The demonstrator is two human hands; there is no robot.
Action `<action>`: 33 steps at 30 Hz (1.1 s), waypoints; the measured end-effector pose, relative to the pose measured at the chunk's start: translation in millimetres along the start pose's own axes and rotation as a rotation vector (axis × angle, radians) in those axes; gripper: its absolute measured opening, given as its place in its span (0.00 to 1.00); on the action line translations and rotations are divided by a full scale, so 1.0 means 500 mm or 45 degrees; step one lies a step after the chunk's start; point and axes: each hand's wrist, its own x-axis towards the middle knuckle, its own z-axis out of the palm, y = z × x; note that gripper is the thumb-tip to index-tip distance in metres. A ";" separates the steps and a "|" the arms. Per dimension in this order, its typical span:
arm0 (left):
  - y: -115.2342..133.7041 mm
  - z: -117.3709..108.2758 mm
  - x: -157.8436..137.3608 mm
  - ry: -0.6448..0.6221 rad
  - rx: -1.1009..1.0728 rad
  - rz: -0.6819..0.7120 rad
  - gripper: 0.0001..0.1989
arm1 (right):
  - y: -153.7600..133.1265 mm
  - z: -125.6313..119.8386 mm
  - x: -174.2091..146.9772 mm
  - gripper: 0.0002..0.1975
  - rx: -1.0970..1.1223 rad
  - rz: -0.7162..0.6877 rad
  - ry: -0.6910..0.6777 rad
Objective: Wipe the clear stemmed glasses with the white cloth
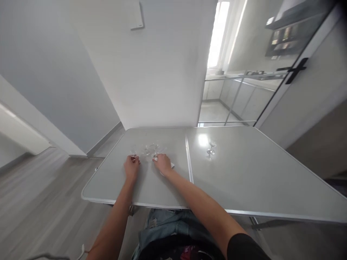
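On the left half of the table, my left hand has its fingers closed round the foot of a small clear stemmed glass. My right hand is closed beside it, fingertips down near the tabletop. Bits of a white cloth or tissue show at both sides of that hand. Several clear glasses stand or lie just beyond and between my hands, their outlines too faint to separate. Another clear stemmed glass is upright on the right half, apart from both hands.
The grey folding table has a metal rim and a centre seam. A white wall meets its far edge. At the right are a glazed partition and a door with a black handle. Wood-look floor lies to the left.
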 end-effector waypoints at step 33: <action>0.185 0.157 -0.285 -1.184 0.400 1.349 0.15 | 0.291 -0.216 -0.004 0.19 0.248 0.281 0.464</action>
